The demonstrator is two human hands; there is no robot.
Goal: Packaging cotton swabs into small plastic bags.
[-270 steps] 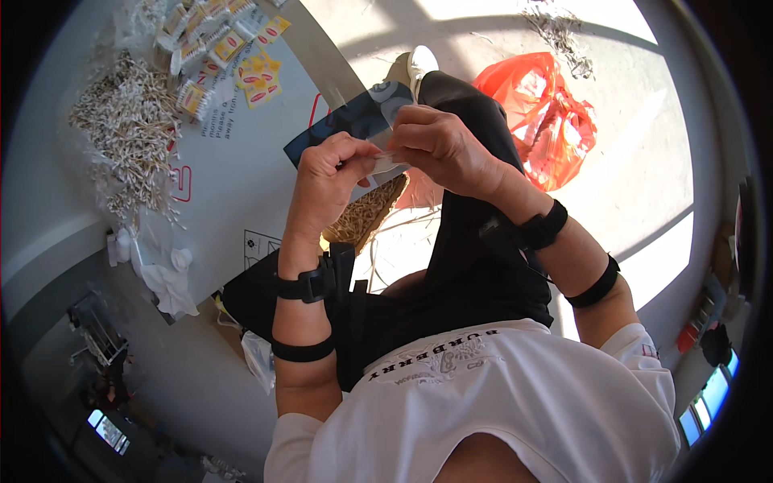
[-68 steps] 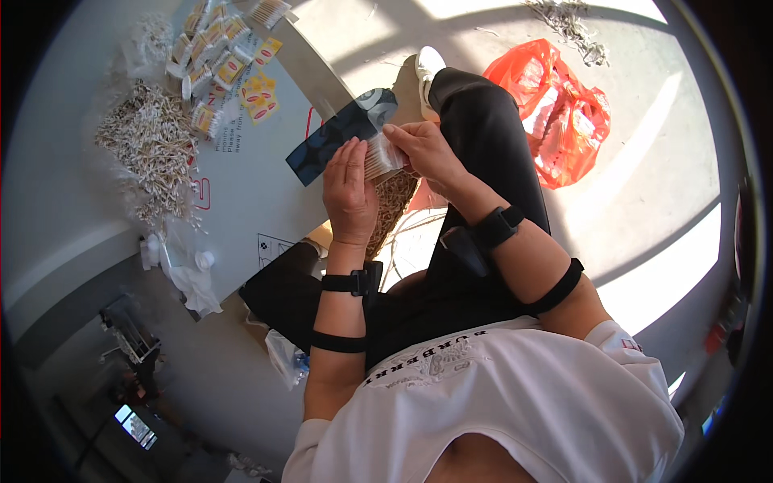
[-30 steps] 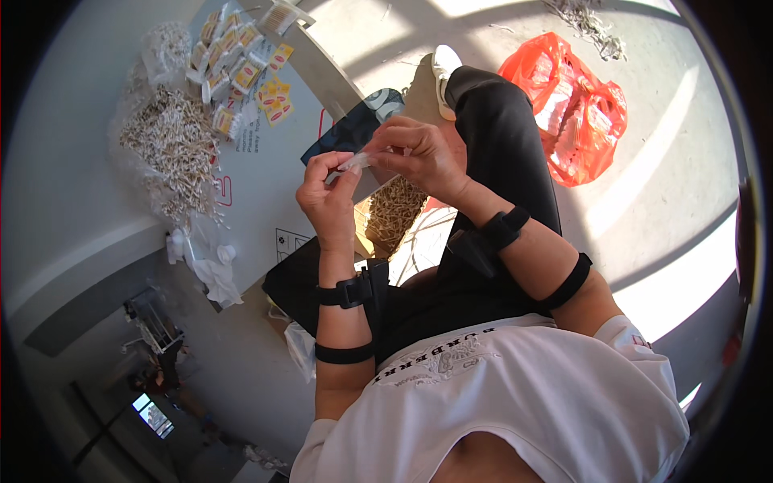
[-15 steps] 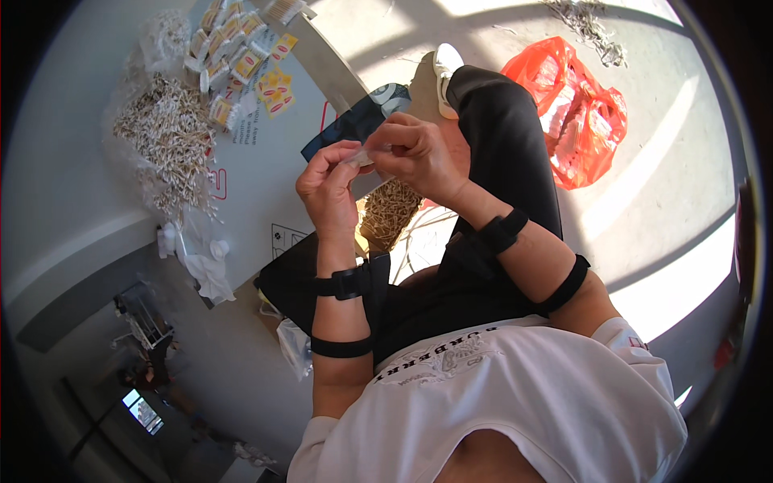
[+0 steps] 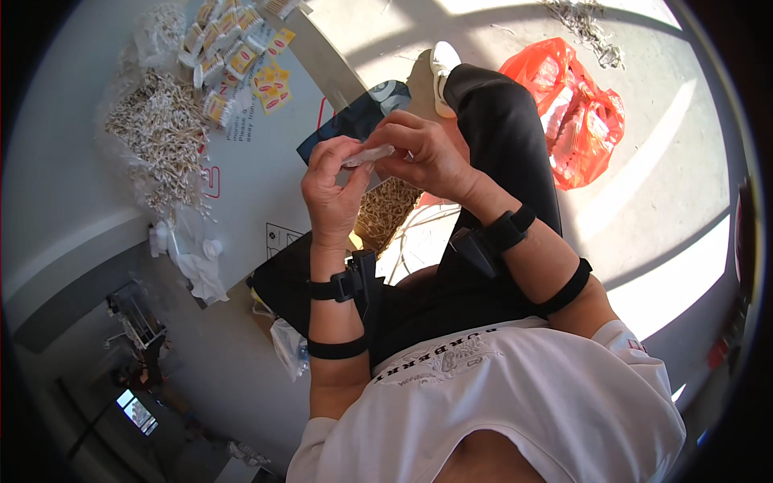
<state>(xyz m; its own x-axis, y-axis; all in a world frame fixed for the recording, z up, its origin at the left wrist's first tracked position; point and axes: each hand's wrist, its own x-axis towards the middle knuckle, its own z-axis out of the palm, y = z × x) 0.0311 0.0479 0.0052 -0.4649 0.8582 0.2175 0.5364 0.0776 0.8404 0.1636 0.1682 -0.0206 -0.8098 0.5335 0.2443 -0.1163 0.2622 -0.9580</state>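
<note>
My left hand (image 5: 332, 189) and my right hand (image 5: 431, 157) meet in front of me, over the table's near edge. Between their fingertips is a small clear plastic bag (image 5: 370, 155), pinched from both sides. Whether anything is inside the bag I cannot tell. Just below my hands sits an open box of cotton swabs (image 5: 388, 211), its upper part hidden by them. A dark blue translucent sheet (image 5: 352, 121) lies behind my fingers at the table edge.
Left on the table are a heap of loose cotton swabs (image 5: 161, 129) in clear plastic, several filled swab packs (image 5: 229, 40) and yellow cards (image 5: 272, 84). A crumpled white plastic bag (image 5: 201, 270) lies nearer. On the floor at right stands a red plastic bag (image 5: 568, 113).
The clear bag now shows more of its length between my fingers. My left hand has shifted slightly right, and my right wrist has turned a little.
</note>
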